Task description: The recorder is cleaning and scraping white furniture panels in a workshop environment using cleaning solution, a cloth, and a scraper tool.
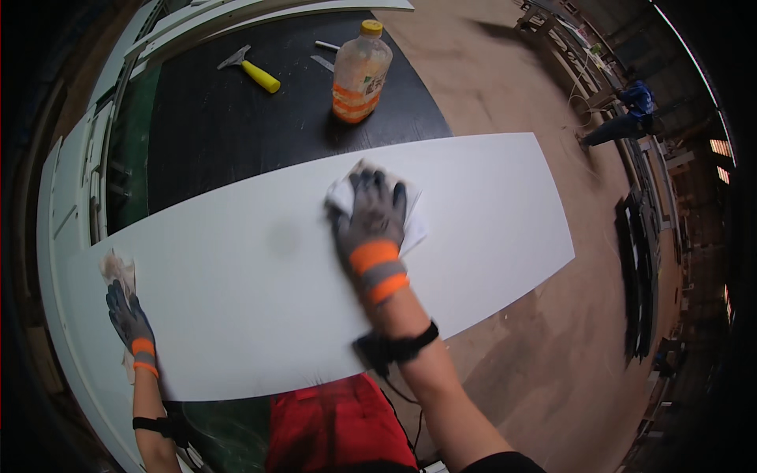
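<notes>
A long white panel (236, 307) lies across the work surface in front of me. My right hand (372, 209), in a grey glove with an orange cuff, presses a crumpled white cloth (413, 225) onto the panel, right of its middle. The fingers bend over the cloth, and its edges stick out around them. My left hand (128, 317), gloved alike, lies flat near the panel's left end with fingers stretched out. A crumpled pinkish-white rag (118, 270) shows just beyond its fingertips; how far it runs under the palm is hidden.
Beyond the panel, a black board (236, 130) carries a scraper with a yellow handle (260, 76) and a yellow-capped bottle with orange contents (361, 75). White frame strips (236, 24) line the far and left sides. A person (631, 110) stands far right beside racks.
</notes>
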### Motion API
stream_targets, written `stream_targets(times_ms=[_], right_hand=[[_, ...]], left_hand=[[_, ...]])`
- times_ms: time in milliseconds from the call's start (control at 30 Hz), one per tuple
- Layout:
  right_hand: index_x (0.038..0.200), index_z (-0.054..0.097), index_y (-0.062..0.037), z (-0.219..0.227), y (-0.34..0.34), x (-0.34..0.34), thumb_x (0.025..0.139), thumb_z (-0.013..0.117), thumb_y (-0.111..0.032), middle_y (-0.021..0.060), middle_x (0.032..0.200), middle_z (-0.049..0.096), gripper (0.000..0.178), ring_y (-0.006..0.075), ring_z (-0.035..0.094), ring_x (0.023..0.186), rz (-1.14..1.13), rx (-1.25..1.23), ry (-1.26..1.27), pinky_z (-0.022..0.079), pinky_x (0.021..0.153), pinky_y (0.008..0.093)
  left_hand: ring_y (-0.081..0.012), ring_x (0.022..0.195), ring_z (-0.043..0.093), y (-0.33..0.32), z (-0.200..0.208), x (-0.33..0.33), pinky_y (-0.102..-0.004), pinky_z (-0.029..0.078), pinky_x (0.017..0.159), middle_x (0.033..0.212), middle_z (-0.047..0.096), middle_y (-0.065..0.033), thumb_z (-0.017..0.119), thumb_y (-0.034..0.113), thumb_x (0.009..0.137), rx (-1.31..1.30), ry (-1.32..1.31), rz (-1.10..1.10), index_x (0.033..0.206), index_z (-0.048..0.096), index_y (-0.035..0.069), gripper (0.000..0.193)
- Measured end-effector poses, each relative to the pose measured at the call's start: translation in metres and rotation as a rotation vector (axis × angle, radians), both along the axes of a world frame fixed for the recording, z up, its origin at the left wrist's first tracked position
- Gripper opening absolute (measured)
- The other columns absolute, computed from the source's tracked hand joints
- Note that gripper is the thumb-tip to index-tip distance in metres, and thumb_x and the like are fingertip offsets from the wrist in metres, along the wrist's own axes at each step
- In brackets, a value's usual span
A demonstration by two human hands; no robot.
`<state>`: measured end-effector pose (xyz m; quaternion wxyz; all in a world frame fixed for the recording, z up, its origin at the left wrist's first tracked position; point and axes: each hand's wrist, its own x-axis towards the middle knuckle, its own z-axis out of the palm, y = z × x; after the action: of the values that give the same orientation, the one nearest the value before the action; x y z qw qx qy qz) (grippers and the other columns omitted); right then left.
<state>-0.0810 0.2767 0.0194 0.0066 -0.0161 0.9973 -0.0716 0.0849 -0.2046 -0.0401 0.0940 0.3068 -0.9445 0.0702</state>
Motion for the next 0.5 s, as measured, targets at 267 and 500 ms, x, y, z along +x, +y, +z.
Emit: stream_targets(times_ms=[267,500], right_hand=[[0.15,0.032,-0.0133,0.005,0.035,-0.036,0.091,0.051,-0.043,0.0037,0.156,0.032,0.069,0.0202,0.024,0.146,-0.057,0.055,-0.03,0.001,0.118,0.0558],[0.131,0.053,-0.0204,-0.043,0.311,0.005,0.084,0.06,-0.055,0.011,0.142,0.048,0.058,0.0294,0.041,0.134,-0.611,0.18,0.419,0.03,0.107,0.0578]], left_hand=[[-0.0283,0.142,0.03,-0.018,-0.004,0.01,-0.0418,0.024,0.115,0.152,0.037,-0.011,0.045,0.024,0.101,0.002,0.056,-0.095,0.147,0.038,0.013,0.047],[-0.0321,0.136,0.037,-0.003,0.0,-0.002,-0.042,0.031,0.111,0.146,0.044,-0.0144,0.046,0.022,0.1,0.066,0.099,-0.198,0.142,0.044,0.008,0.044]])
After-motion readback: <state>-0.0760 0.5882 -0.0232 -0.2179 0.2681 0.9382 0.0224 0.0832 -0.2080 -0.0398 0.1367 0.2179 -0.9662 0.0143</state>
